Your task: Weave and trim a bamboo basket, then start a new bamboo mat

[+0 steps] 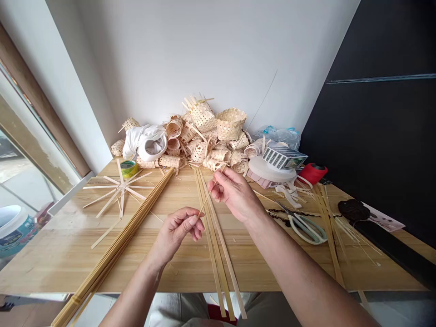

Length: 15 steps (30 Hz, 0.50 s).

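A thin bamboo strip (206, 200) runs slantwise between my two hands, its far end rising toward the wall. My left hand (182, 229) pinches the near end between thumb and fingers. Farther up the same strip, my right hand (231, 188) is closed on it. Beneath them, a few flat bamboo strips (218, 254) lie lengthwise on the wooden table (177, 268) and stick out over its front edge. To the left rests a thick bundle of bamboo strips (129, 236). Beyond it, a star of crossed strips (122, 187) lies flat.
Small woven baskets (231, 123) are heaped against the wall, with a white cloth (145, 141) at their left. A roll of tape (129, 169) sits near the star. On the right are scissors (306, 227), a box (284, 156), a red spool (312, 173) and dark yarn (353, 210).
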Motion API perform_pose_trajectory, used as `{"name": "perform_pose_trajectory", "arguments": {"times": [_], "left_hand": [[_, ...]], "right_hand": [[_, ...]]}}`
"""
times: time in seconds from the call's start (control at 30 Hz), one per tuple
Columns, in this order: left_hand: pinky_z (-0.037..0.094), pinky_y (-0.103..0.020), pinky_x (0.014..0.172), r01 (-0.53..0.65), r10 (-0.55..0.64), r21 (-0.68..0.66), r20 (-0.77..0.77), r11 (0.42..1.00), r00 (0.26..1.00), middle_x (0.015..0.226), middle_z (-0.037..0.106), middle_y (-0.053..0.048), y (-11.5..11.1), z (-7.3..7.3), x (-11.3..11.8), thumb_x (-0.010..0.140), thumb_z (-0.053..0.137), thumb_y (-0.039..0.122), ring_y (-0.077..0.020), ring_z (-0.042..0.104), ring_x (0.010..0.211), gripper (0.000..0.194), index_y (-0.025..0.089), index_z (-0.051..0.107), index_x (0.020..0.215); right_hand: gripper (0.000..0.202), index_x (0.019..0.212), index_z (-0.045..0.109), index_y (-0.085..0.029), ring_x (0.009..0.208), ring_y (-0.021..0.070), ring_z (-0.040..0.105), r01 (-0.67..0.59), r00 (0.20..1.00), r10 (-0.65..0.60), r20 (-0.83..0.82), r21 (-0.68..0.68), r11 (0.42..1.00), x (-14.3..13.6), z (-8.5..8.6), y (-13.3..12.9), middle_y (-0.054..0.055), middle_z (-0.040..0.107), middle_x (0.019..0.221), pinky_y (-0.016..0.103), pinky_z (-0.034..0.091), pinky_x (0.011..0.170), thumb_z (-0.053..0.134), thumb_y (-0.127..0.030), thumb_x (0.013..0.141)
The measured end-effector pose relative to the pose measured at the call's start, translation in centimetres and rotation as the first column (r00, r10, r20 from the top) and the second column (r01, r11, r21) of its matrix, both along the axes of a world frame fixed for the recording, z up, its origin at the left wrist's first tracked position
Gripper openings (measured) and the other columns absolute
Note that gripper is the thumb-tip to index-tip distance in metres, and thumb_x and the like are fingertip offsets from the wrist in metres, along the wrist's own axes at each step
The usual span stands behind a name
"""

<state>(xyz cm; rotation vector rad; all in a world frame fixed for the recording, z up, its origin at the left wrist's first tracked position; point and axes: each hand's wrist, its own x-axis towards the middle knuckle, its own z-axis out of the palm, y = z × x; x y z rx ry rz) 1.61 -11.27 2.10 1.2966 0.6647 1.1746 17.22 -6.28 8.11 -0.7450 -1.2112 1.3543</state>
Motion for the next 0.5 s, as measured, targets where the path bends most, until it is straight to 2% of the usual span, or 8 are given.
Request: {"name": "perform_pose_trajectory", "arguments": {"times": [0.2,0.5], "left_hand": [[0.044,-0.020,0.053,0.045,-0.045,-0.040,0.012,0.998,0.999,0.068,0.060,-0.002,0.10,0.08,0.06,0.083,0.052,0.033,-0.0088,0.055,0.057,0.023,0.013,0.061,0.088],[0.042,-0.019,0.049,0.027,-0.027,-0.066,0.001,0.997,1.000,0.064,0.059,-0.001,0.17,0.06,0.28,0.081,0.056,0.033,-0.0079,0.052,0.053,0.020,0.014,0.059,0.078]], "right_hand": [[0.025,0.073,0.044,-0.019,0.042,0.0045,0.048,-0.006,0.998,0.003,0.064,0.055,0.998,0.07,0.19,-0.16,-0.005,0.060,0.058,0.015,0.034,0.039,0.059,-0.039,0.074],[0.023,0.075,0.044,-0.019,0.041,0.0041,0.048,-0.047,0.993,0.040,0.111,0.062,0.997,0.13,0.25,-0.32,-0.006,0.058,0.058,0.014,0.034,0.038,0.056,-0.039,0.077]]}}
